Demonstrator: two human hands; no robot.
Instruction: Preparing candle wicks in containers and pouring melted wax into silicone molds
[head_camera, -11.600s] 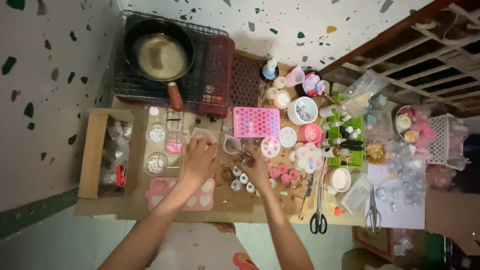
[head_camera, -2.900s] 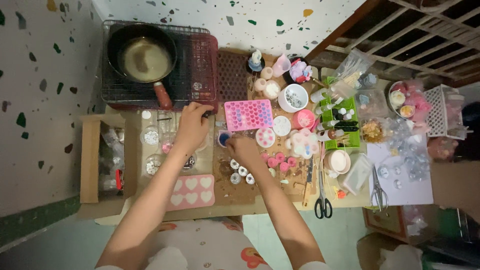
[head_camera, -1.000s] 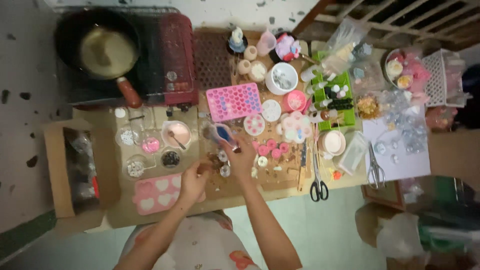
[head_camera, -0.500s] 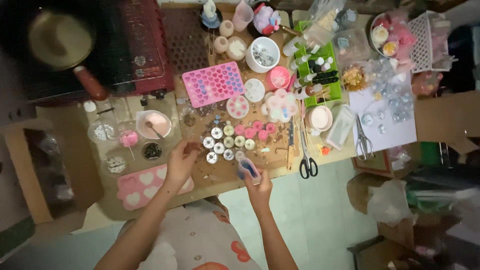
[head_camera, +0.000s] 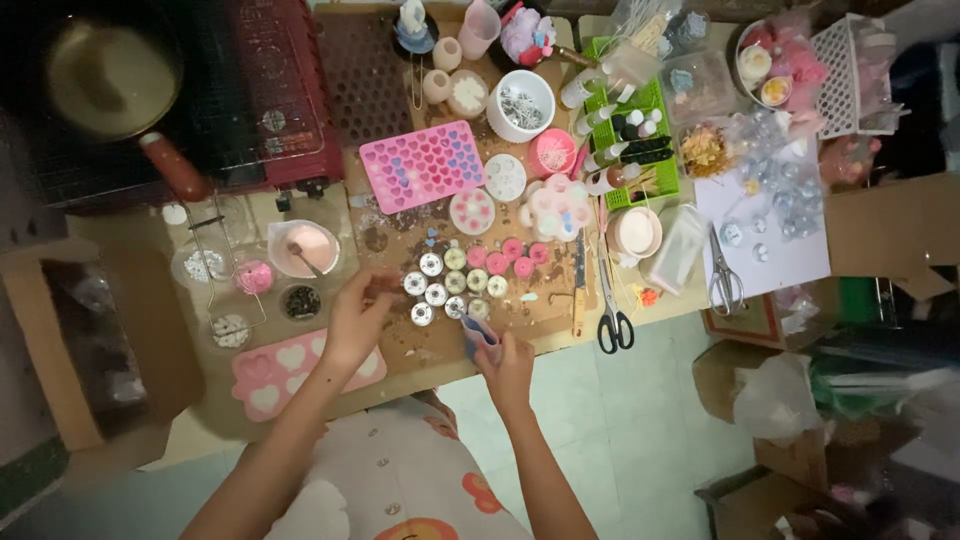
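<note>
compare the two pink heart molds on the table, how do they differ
The hot pink mold has many tiny heart cavities; the pale pink mold has a few large ones. The hot pink mold lies mid-table near the red stove, clear of both hands; the pale pink mold lies at the near edge, partly under the left hand. The pale mold's hearts look filled white. Both are flat, pink and heart-patterned.

A bright pink heart-patterned mould (head_camera: 422, 165); a paler pink tray (head_camera: 300, 368) with white hearts; a green basket (head_camera: 640, 140); the small cup (head_camera: 481, 338) looks blue.
</note>
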